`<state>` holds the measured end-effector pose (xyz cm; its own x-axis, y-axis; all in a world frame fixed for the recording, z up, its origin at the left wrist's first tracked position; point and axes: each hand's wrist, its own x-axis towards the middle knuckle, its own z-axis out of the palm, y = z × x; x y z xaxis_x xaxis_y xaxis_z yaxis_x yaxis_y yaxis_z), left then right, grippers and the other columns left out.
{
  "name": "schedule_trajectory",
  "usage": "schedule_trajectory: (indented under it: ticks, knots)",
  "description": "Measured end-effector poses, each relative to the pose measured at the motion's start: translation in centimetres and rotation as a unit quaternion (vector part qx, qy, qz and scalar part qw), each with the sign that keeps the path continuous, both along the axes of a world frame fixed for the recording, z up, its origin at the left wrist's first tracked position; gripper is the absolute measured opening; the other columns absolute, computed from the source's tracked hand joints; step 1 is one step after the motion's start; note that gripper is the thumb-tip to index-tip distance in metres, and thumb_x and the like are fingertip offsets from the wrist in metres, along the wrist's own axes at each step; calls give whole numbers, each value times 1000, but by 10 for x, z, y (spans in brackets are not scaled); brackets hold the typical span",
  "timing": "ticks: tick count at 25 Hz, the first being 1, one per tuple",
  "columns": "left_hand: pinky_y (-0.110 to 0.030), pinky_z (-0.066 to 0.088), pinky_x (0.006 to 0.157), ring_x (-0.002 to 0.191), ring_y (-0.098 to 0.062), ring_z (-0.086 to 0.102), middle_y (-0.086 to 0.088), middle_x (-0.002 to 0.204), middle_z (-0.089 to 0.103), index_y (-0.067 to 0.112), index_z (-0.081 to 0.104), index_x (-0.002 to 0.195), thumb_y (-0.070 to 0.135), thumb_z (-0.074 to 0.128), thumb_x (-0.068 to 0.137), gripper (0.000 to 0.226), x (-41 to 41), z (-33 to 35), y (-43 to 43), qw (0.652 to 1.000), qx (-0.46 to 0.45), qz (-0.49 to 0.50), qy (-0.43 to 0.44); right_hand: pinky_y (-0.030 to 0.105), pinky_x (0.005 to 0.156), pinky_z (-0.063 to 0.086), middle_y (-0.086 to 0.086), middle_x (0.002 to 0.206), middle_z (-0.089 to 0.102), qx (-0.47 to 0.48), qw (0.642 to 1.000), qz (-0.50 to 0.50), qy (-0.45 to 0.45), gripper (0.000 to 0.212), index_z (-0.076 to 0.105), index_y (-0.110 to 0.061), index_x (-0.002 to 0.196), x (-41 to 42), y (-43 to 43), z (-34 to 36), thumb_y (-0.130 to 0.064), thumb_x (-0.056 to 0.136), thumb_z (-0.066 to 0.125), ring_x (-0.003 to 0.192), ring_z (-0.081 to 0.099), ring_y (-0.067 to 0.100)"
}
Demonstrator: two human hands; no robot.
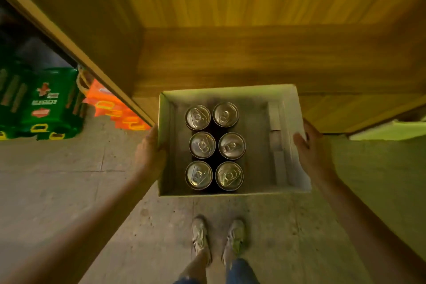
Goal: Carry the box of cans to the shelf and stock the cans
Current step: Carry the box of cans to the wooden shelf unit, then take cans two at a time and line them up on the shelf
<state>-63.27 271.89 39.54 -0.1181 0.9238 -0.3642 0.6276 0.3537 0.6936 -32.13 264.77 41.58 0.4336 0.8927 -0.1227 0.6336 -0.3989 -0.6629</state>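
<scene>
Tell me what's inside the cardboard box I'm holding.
The box holds six cans, upright in two columns of three toward its left side, pull-tab tops showing. The right part of the floor is bare. The cans' labels are hidden from above.

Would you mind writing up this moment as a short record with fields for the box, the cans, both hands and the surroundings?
box: open cardboard box, held above the floor in front of a wooden shelf unit
cans: six cans, upright, two columns of three, toward the box's left side
left hand: left hand gripping the box's left wall
right hand: right hand gripping the box's right wall
floor: stone-look floor; green drink cartons and orange packs at left
stocking: not yet begun
</scene>
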Motion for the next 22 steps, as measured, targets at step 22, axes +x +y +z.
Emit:
schedule_trajectory:
  ticks: [22]
  knots:
    - [-34, 44, 78, 92, -20, 53, -17, 113, 63, 4, 51, 123, -7, 43, 87, 38, 30, -539, 2, 997, -23, -64, 32, 49, 95, 47, 22, 123, 56, -42, 998, -16, 43, 37, 43, -4, 131, 16, 1, -587, -8, 94, 42, 111, 55, 35]
